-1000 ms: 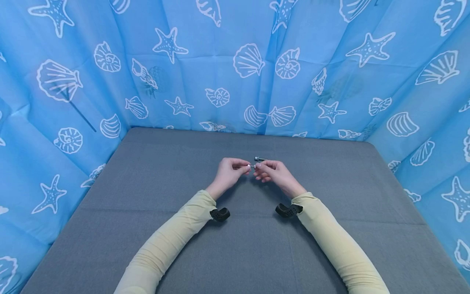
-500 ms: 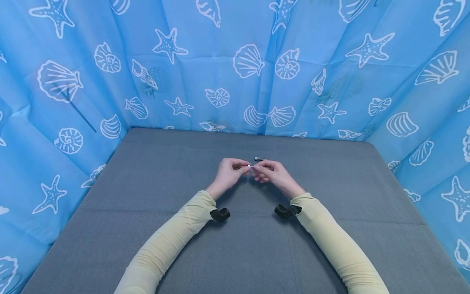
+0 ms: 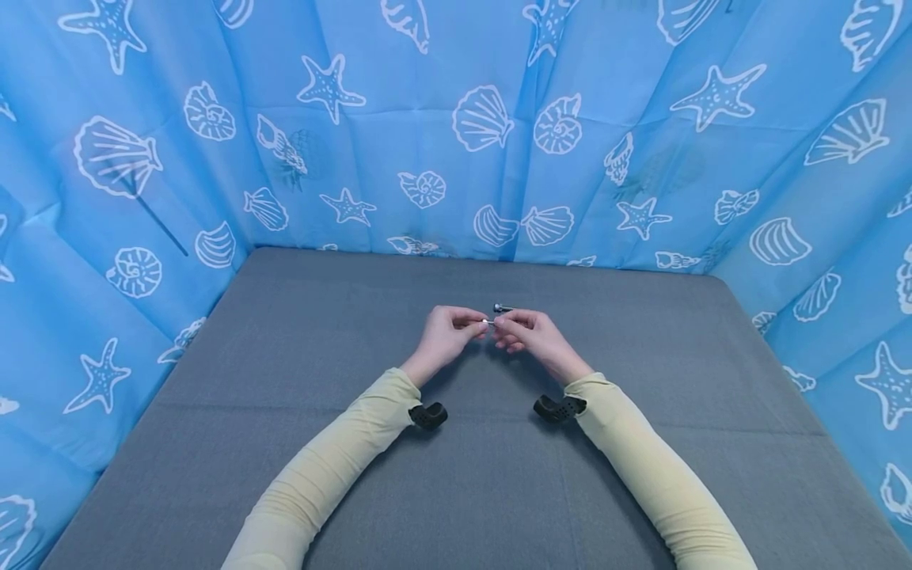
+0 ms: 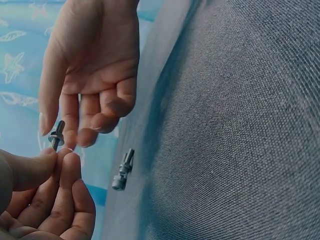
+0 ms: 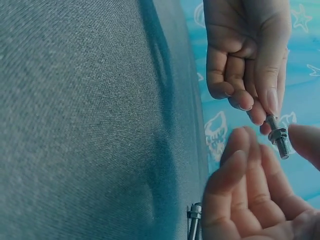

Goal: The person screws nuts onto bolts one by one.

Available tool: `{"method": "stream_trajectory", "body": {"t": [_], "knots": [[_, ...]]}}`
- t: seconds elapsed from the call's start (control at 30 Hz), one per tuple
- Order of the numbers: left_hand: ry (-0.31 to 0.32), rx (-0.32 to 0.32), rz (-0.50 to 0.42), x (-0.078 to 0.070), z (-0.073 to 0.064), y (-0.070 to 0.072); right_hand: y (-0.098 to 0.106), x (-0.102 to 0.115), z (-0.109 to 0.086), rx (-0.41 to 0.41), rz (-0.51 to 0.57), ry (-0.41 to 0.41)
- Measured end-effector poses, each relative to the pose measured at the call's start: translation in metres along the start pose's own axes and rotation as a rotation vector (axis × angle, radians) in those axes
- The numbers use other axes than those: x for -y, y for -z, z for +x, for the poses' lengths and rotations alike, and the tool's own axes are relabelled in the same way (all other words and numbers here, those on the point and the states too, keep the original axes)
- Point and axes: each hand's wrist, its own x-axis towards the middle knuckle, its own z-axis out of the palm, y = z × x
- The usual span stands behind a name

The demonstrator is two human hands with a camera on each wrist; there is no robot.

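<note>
Both hands meet near the back middle of the table. My left hand (image 3: 445,332) pinches the end of a small metal bolt (image 4: 60,128) between thumb and fingers. A nut (image 5: 277,135) sits partway along its thread, and the threaded tip sticks out toward my right hand (image 3: 530,336). In the right wrist view, the right thumb (image 5: 306,142) is right at the nut's side, while the other fingers lie loosely bent on the opposite side, not closed round it. A second bolt with a nut (image 4: 123,171) lies on the table just behind the right hand.
Grey cloth covers the table (image 3: 456,475). Blue curtains (image 3: 427,119) with white shell and starfish prints hang along the back and both sides. A black curved wrist mount (image 3: 427,416) projects from the left sleeve, another black mount (image 3: 559,408) from the right.
The right fingers shift slightly left over the bolt's tip, then back right, showing more of it again. The left hand stays nearly still, keeping its pinch. The second bolt has not moved.
</note>
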Motion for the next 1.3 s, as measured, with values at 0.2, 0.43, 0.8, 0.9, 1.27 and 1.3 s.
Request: {"method": "stream_trajectory", "body": {"t": [0.2, 0.43, 0.8, 0.9, 1.27, 1.3], "knots": [[0.013, 0.003, -0.015, 0.0002, 0.0008, -0.0006, -0.0008, 0.0006, 0.0004, -0.016, -0.012, 0.052], [0.014, -0.002, -0.027, -0.0012, -0.0001, 0.0005, -0.0009, 0.0022, 0.0015, -0.029, -0.011, 0.008], [-0.003, -0.013, -0.025, -0.0019, 0.0005, 0.0002, -0.0026, 0.0039, 0.0035, -0.003, 0.008, 0.011], [-0.01, -0.022, -0.014, -0.0032, 0.0006, 0.0, -0.0024, 0.0031, 0.0051, 0.013, 0.015, -0.008], [0.004, -0.017, -0.056, 0.0009, 0.0018, 0.0001, -0.0026, 0.0062, 0.0032, 0.004, -0.002, 0.021], [0.002, -0.017, -0.057, 0.0013, 0.0018, 0.0, -0.0026, 0.0059, 0.0037, 0.004, -0.001, 0.014]]}}
